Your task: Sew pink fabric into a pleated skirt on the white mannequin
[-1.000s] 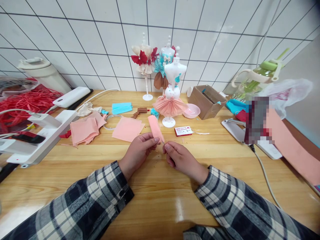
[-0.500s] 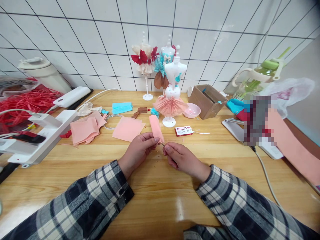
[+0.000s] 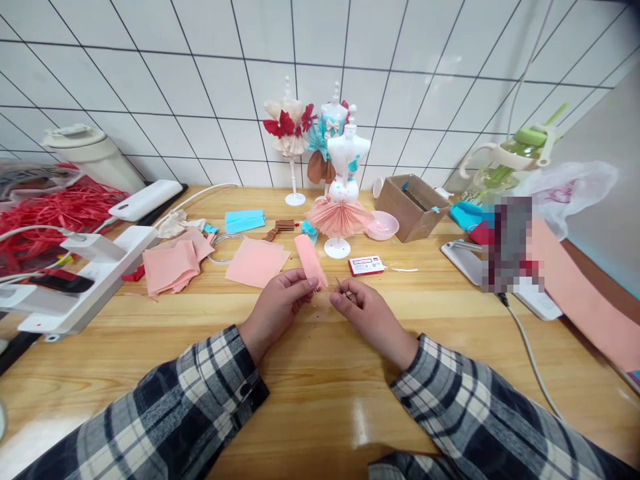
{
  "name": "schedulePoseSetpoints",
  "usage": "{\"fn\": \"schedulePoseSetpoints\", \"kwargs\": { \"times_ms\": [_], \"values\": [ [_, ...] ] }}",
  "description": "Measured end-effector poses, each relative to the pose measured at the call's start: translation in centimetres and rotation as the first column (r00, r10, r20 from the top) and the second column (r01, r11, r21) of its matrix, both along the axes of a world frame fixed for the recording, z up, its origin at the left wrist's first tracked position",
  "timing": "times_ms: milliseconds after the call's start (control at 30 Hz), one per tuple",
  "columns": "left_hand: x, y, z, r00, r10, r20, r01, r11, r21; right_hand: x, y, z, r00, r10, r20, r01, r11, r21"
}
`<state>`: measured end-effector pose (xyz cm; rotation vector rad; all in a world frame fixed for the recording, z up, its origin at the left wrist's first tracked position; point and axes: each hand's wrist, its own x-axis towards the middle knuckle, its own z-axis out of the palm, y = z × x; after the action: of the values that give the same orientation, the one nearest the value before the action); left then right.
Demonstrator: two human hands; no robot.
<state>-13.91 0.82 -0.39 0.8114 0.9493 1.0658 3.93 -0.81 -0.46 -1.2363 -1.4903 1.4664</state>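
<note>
My left hand point(image 3: 283, 297) pinches the lower end of a folded strip of pink crepe paper point(image 3: 310, 259) between thumb and fingers. The strip stands tilted, its top leaning left. Just right of it, apart from the paper, my right hand point(image 3: 367, 310) is closed around a thin, pointed metal tool point(image 3: 339, 284). Only its slim tip shows; my fingers hide the rest. Square pink paper sheets point(image 3: 257, 260) lie behind my left hand. Beyond the strip, a white mini dress form point(image 3: 349, 150) wears a pleated pink paper skirt point(image 3: 339, 217).
Two more dressed forms stand behind, one with a cream dress point(image 3: 287, 123). A red-and-white small box point(image 3: 366, 265), pink bowl point(image 3: 383, 225) and cardboard box point(image 3: 413, 207) sit to the right. Leftward are pink scraps point(image 3: 170, 267), a power strip point(image 3: 90, 293) and red shreds point(image 3: 65, 207).
My right hand has moved slightly right, and the metal tool's tip has come away from the pink strip. My left hand still pinches the strip in nearly the same place.
</note>
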Motion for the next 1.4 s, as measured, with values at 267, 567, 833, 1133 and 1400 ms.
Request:
{"fn": "schedulePoseSetpoints", "kwargs": {
  "times_ms": [267,567,833,1133,1400],
  "values": [
    [0.35,-0.33,-0.42,0.989,-0.024,-0.144,0.036,0.996,0.081,-0.38,0.14,-0.69,0.988,-0.155,-0.026,0.155,0.988,-0.015],
    [0.31,-0.34,-0.43,0.986,-0.028,-0.164,0.043,0.995,0.087,-0.33,0.09,-0.61,0.989,-0.135,-0.064,0.133,0.990,-0.037],
    [0.51,-0.48,-0.19,0.983,-0.023,-0.182,0.041,0.995,0.092,-0.37,0.14,-0.70,0.982,-0.177,-0.058,0.177,0.984,0.004],
    [0.56,-0.57,-0.16,0.973,-0.044,-0.228,0.071,0.992,0.109,-0.46,0.27,-0.82,0.993,-0.117,-0.005,0.117,0.993,-0.004],
    [0.61,-0.55,-0.02,0.984,-0.027,-0.175,0.043,0.995,0.093,-0.43,0.09,0.00,0.982,-0.098,-0.164,0.077,0.988,-0.131]
  ]
}}
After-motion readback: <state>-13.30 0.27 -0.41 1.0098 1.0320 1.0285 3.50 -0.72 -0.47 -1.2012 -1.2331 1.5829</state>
